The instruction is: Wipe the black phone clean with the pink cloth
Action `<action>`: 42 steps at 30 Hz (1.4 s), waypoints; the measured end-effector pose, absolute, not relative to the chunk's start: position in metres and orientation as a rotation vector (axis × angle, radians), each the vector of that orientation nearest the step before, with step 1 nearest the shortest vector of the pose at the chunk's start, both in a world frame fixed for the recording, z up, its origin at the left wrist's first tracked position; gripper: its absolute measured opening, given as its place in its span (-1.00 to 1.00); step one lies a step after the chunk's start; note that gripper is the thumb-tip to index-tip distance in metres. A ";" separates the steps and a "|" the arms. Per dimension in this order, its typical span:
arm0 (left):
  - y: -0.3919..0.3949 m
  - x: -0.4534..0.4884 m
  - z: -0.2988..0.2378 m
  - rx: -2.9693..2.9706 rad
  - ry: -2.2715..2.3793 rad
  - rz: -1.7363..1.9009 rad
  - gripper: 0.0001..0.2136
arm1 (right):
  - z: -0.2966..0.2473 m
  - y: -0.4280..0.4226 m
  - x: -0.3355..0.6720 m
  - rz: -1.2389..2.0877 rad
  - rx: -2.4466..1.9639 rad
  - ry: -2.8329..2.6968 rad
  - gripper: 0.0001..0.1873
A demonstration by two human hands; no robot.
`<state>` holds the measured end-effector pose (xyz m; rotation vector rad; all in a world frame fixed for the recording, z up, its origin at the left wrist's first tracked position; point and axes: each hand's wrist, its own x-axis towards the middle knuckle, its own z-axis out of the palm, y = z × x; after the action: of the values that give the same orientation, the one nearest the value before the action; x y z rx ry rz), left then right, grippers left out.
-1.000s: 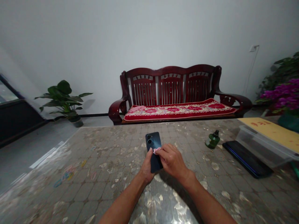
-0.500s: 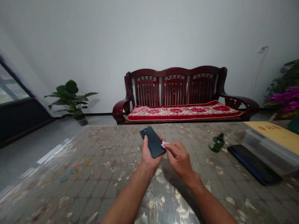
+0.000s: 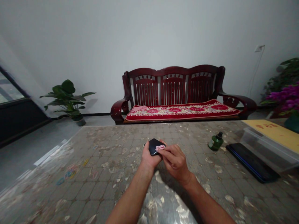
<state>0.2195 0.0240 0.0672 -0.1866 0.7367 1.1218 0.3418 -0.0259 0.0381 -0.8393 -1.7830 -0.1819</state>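
Observation:
My left hand (image 3: 149,158) is closed around a dark smartphone (image 3: 153,145), its thumb along the near left edge and fingertips at the far right edge. The phone is tilted so that its surface looks foreshortened, above the table. Between the thumb and fingers of my right hand (image 3: 176,160) is a small pink cloth (image 3: 160,147), which lies against the phone's surface on its right part. Folds of the cloth stick up from the pinch. The phone's underside is hidden by my left palm.
The patterned tabletop (image 3: 105,193) carries several coloured rings (image 3: 70,172) at left. To the right are a green bottle (image 3: 216,141), a long black case (image 3: 252,161) and a clear plastic box (image 3: 268,152) under a yellow sheet (image 3: 273,130). Beyond the table stands a wooden bench (image 3: 174,84).
The phone has tipped from showing its long back with the camera to a foreshortened view. The right hand and pink cloth have moved slightly left over its surface.

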 end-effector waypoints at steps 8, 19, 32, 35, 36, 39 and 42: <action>0.023 0.222 0.073 -0.205 0.769 1.046 -0.60 | 0.037 -0.024 0.348 -0.204 -0.816 -1.823 -0.61; 0.036 0.212 0.041 0.349 0.907 0.940 -0.85 | 0.020 -0.003 0.372 0.184 -1.171 -1.472 -0.78; 0.037 0.217 -0.004 1.083 1.225 0.601 -0.84 | -0.030 0.018 0.398 0.825 -1.094 -0.477 -0.61; 0.041 0.216 -0.001 1.186 1.244 0.511 -0.88 | -0.031 0.019 0.395 0.827 -1.067 -0.476 -0.61; 0.042 0.215 0.001 1.214 1.246 0.482 -0.88 | -0.031 0.020 0.395 0.829 -1.049 -0.479 -0.61; 0.047 0.215 0.005 1.288 1.234 0.392 -0.89 | -0.032 0.026 0.398 0.849 -0.980 -0.476 -0.60; 0.052 0.215 0.010 1.355 1.205 0.300 -0.90 | -0.033 0.032 0.404 0.891 -0.908 -0.439 -0.59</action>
<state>0.2153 0.0525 0.0099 1.3554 1.2053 0.3000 0.4040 0.0318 -0.0328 -0.9081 -0.4386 0.8906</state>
